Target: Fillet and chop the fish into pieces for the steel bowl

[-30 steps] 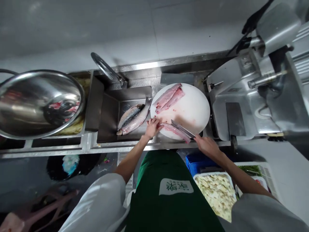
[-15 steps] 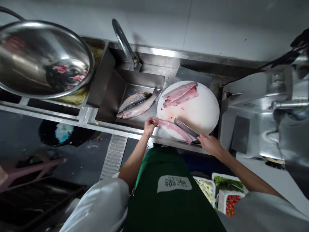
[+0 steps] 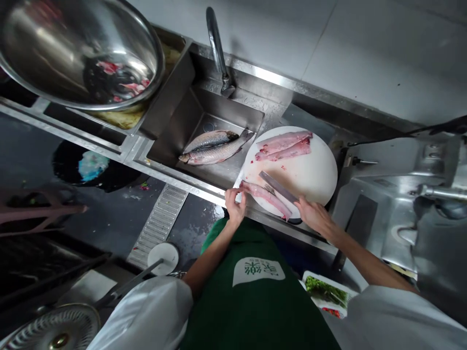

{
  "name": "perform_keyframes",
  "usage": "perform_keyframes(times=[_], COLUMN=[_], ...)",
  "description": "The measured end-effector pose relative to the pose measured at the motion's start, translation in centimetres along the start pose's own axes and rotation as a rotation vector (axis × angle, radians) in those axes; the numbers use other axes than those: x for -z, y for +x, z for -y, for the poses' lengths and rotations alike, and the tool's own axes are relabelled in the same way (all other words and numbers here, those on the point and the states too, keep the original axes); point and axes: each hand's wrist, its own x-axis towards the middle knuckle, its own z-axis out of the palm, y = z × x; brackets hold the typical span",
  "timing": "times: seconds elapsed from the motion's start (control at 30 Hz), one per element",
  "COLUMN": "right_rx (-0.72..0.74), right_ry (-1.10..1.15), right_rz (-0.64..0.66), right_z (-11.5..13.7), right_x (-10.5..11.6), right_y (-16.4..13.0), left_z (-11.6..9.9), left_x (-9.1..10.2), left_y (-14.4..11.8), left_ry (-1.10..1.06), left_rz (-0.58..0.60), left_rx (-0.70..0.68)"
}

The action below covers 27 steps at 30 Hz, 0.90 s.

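A strip of fish (image 3: 265,196) is pinched at its left end by the left hand (image 3: 235,206), fingers closed on it, at the lower left edge of the round white cutting board (image 3: 314,175) in the middle of the frame. A knife (image 3: 278,187) is gripped in the closed right hand (image 3: 314,216), its blade laid just above the strip. Two fillets (image 3: 284,146) are seen at the board's top. Two whole fish (image 3: 213,148) lie in the sink (image 3: 182,131) to the left.

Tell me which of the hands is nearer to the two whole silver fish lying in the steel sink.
Left. The left hand grips the fillet's end at the board's sink-side edge, just below the two whole silver fish; the right hand holds the knife farther away.
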Motion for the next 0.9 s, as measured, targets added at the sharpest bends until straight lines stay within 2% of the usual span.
perform_keyframes(times=[0.1,0.27,0.4,0.47,0.57,0.63,0.7,0.83,0.9], right_rx=[0.057,0.105,0.133,0.142,0.122,0.121,0.138,0.144,0.143], right_ry=[-0.008,-0.072,-0.044,-0.002,0.018,0.029,0.049,0.09,0.119], right_rz=[0.002,0.046,-0.074,-0.135,-0.071,0.005,0.04,0.043,0.037], right_z=[1.3,1.8,1.2,1.6,3.4,4.6,5.1,4.3,3.8], right_x=[0.3,0.2,0.9,1.3,1.6,1.5,1.5,1.7,1.9], right_y=[1.9,3.8,4.1,4.5,5.6,6.5,7.3,8.2,8.5], left_z=[0.8,2.5,3.5,3.9,3.9,3.5,2.6,0.1,-0.8], left_x=[0.8,3.0,4.6,5.2,5.6,5.1,3.8,-0.9,-3.4], left_y=[-1.2,-2.3,-2.9,-3.1,-3.3,-3.5,-3.6,-3.9,-3.7], left_ry=[-0.051,0.049,0.13,0.163,0.157,0.126,0.069,-0.072,-0.071], left_rz=[-0.084,-0.244,-0.323,-0.351,-0.361,-0.344,-0.285,-0.033,0.038], left_rx=[-0.046,-0.076,-0.024,-0.014,-0.028,-0.062,-0.144,-0.372,-0.426])
